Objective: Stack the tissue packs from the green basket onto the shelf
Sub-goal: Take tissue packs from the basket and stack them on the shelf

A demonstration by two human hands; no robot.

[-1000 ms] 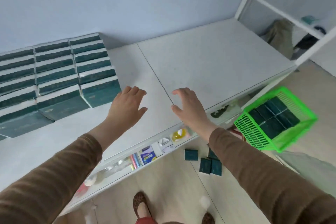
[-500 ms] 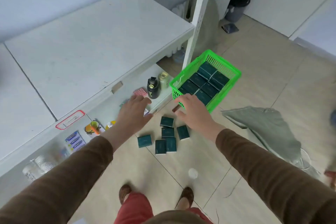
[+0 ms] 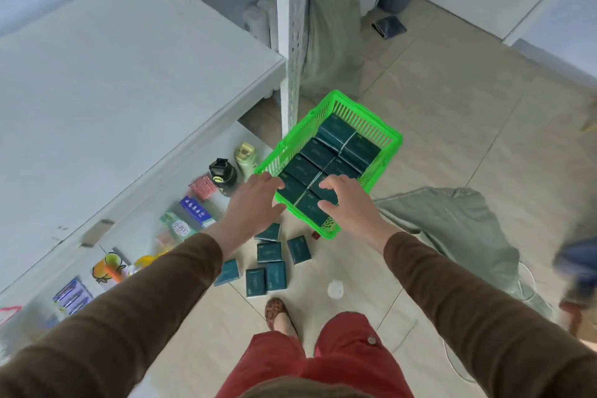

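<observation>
Hands (image 3: 258, 200) cover near tissue packs (image 3: 336, 152); contact unclear.

Soft, even daylight fills the room, with a cool bluish cast on the shelf (image 3: 122, 74) and walls. Shadows are faint and diffuse; the darkest patch lies under the shelf edge near the post (image 3: 292, 42). A mild sheen shows on the shelf top and on the floor tiles (image 3: 452, 126), without hard glare. The wide-angle lens bends straight lines, bowing the post and stretching the sleeves (image 3: 484, 317) toward the bottom corners. Motion blur smears the right edge, where a dark blue shape (image 3: 578, 265) is unreadable, and softens the goods on the lower shelf (image 3: 106, 268) at left. The basket (image 3: 392, 139) and both hands at centre are fairly sharp.
</observation>
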